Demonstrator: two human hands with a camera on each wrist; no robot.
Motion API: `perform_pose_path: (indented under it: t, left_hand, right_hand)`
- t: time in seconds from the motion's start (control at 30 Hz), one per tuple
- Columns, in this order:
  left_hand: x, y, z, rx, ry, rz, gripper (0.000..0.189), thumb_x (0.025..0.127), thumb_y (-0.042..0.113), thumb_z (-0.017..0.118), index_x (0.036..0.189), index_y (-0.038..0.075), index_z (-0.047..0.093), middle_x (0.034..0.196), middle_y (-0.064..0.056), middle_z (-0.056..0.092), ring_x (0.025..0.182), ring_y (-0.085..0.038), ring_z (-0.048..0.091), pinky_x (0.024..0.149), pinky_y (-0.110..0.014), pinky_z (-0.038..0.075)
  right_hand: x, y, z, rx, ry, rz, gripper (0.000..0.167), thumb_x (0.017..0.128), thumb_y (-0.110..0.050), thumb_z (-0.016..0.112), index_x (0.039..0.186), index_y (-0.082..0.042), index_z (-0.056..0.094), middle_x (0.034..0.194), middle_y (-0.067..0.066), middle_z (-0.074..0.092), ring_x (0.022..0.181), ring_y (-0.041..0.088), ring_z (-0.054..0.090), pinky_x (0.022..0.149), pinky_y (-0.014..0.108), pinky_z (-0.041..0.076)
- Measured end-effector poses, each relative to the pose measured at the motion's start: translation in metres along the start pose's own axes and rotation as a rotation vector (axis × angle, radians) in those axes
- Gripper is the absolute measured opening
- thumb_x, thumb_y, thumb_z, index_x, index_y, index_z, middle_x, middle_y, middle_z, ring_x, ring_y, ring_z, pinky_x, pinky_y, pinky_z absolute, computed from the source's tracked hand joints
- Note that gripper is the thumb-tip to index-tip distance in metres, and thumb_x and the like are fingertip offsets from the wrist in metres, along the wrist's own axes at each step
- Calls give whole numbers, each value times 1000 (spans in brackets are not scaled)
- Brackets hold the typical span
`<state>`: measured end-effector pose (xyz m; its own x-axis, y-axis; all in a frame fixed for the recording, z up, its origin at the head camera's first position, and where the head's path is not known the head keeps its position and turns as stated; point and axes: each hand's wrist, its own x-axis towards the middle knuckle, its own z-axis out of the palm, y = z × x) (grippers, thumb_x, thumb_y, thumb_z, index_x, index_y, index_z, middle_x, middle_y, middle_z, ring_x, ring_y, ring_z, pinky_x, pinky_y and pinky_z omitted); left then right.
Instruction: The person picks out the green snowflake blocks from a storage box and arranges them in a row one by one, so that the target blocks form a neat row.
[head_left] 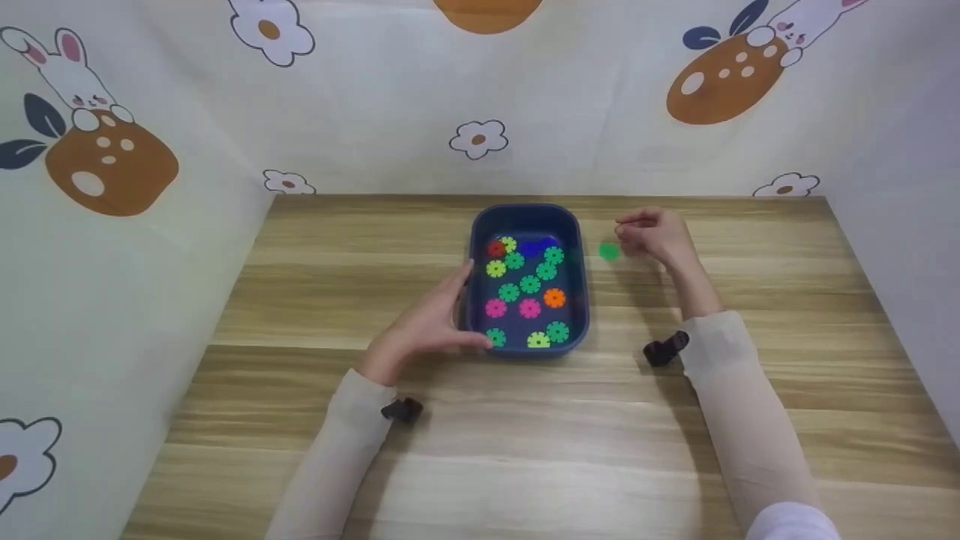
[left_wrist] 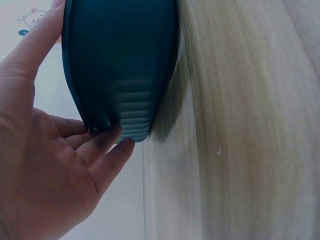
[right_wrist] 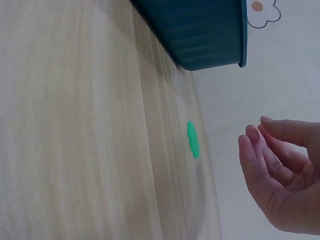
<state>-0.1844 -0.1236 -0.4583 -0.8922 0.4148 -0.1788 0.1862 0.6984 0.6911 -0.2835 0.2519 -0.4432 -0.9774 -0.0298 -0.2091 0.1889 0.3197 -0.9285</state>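
Observation:
A dark blue rectangular bin holds several notched plastic discs, among them a pink disc, an orange disc and a red disc. My left hand holds the bin at its near left corner, thumb along the near rim and fingers against the left side. To the right of the bin, my right hand hovers with loosely curled fingers and nothing between them. Just left of its fingertips is a single green disc, which appears almost edge-on in the right wrist view.
The wood-grain table runs back to a cloth wall printed with rabbits and flowers. Similar walls rise at the left and right. Small black cameras are strapped to both sleeves.

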Motion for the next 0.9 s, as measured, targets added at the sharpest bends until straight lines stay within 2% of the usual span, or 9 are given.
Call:
perform_pose_path:
  t: [0.13,0.4,0.7,0.9]
  left_hand:
    - [0,0,0,-1,0,-5,127,69,54,86,162,24,5,169,-1,12,155,-25,20,125,-49,23]
    - [1,-1,1,-25,6,29,129,69,48,89,162,20,5,169,-4,12,155,-26,18,126,-47,22]
    - [1,-1,1,-21,4,23,128,69,50,88,162,21,5,169,-4,12,155,-26,18,125,-47,22]
    - [0,-1,0,-15,-1,18,127,70,52,87,162,22,5,169,-3,11,155,-25,19,125,-47,22]
  right_hand:
    - [-4,-5,3,30,-6,-19,41,94,-10,68,126,12,58,78,-17,68,75,-2,69,74,20,60]
    - [-10,-16,11,126,-43,-49,38,94,-2,65,126,16,56,81,-11,69,72,-1,69,74,18,60]
    - [-16,-25,19,104,-47,-67,38,94,-8,68,124,12,59,84,-9,68,76,1,70,73,17,59]
    - [-22,-33,27,85,-45,-115,34,93,-9,69,120,11,62,86,-8,69,77,2,70,73,18,60]
